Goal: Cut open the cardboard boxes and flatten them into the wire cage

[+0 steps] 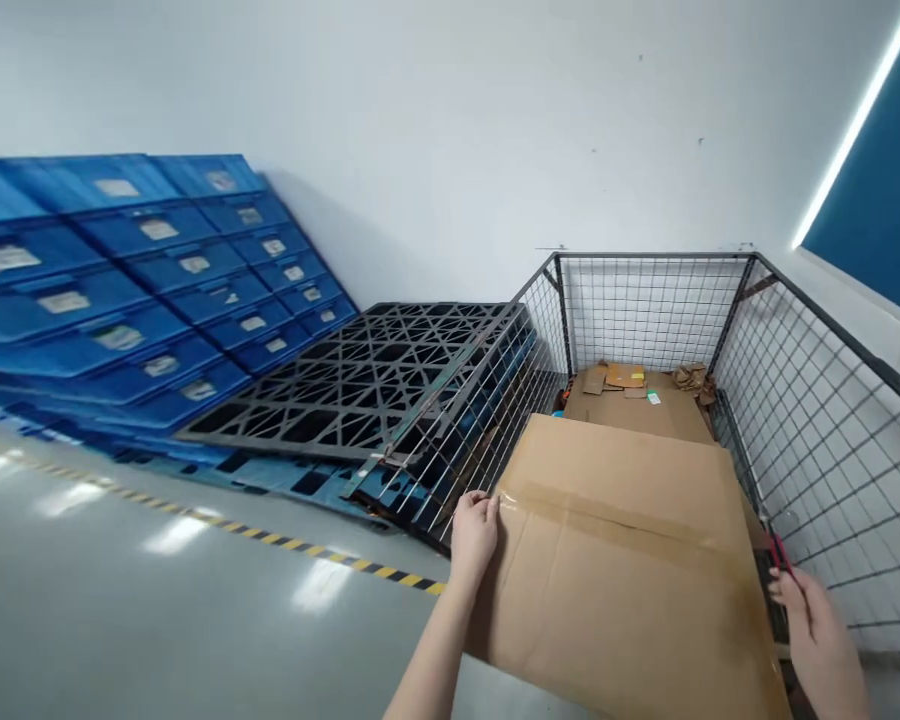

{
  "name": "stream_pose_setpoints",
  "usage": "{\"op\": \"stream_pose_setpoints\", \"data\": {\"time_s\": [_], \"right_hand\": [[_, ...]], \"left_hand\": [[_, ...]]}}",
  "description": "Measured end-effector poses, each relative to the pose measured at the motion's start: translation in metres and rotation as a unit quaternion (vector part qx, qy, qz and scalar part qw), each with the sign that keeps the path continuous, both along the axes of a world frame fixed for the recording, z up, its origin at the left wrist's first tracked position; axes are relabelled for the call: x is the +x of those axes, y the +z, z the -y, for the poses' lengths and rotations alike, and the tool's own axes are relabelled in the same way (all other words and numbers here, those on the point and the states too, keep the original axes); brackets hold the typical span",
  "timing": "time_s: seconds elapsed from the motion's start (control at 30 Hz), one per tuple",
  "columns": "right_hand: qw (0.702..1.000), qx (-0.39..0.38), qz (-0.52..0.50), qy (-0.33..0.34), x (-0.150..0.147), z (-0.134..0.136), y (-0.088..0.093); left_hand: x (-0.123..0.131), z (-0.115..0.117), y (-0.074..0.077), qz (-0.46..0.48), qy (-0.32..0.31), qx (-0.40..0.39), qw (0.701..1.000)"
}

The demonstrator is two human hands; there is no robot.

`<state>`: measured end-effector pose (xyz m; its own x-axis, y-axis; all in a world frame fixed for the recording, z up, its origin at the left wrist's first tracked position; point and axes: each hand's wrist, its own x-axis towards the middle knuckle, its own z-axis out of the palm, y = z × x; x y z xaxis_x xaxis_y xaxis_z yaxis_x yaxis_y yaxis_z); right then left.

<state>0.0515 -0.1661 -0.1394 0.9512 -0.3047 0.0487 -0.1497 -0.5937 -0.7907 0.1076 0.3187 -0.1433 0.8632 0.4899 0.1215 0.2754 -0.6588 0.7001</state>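
Observation:
A large flattened cardboard box (630,570), with clear tape across it, lies tilted over the near end of a wire mesh cage. My left hand (474,535) is closed on its left edge, fingers at the taped part. Beside the right edge, my right hand (814,620) is closed around a slim tool with red handles, which looks like scissors (780,552). Its tip points away, toward the cage's right wall, and is partly hard to make out. Farther inside the cage, more cardboard (652,412) lies flat, with small torn pieces on it.
The black wire cage (656,310) has mesh walls left, right and back. Left of it are stacked black plastic pallets (375,370) and blue bins (157,270) with labels. Yellow-black tape (292,543) marks the grey floor. A white wall (435,150) stands behind.

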Motion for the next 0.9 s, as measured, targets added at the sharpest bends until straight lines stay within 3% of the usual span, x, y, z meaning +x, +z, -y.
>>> {"op": "stream_pose_setpoints", "data": {"time_s": [0.1, 0.23, 0.33, 0.43, 0.57, 0.8, 0.9], "right_hand": [[0.977, -0.071, -0.016, 0.202, 0.039, -0.048, 0.03], [0.878, -0.223, -0.002, 0.424, 0.081, -0.151, 0.056], [0.799, -0.315, 0.027, 0.512, 0.103, -0.225, 0.067], [0.744, -0.365, 0.047, 0.559, 0.113, -0.279, 0.075], [0.698, -0.394, 0.052, 0.595, 0.109, -0.316, 0.083], [0.642, -0.443, 0.071, 0.621, 0.096, -0.339, 0.098], [0.632, -0.447, 0.074, 0.629, 0.095, -0.347, 0.102]], "left_hand": [[-0.004, -0.002, -0.004, 0.002, 0.021, 0.019, 1.0], [-0.013, 0.003, 0.0, -0.001, 0.045, 0.032, 0.998], [-0.021, 0.006, 0.004, -0.002, 0.056, 0.039, 0.998], [-0.028, 0.005, 0.004, -0.003, 0.058, 0.044, 0.997], [-0.033, 0.002, 0.001, -0.001, 0.046, 0.041, 0.998], [-0.037, -0.004, -0.004, 0.017, 0.037, 0.027, 0.999], [-0.04, -0.003, -0.003, 0.028, 0.026, 0.023, 0.999]]}}
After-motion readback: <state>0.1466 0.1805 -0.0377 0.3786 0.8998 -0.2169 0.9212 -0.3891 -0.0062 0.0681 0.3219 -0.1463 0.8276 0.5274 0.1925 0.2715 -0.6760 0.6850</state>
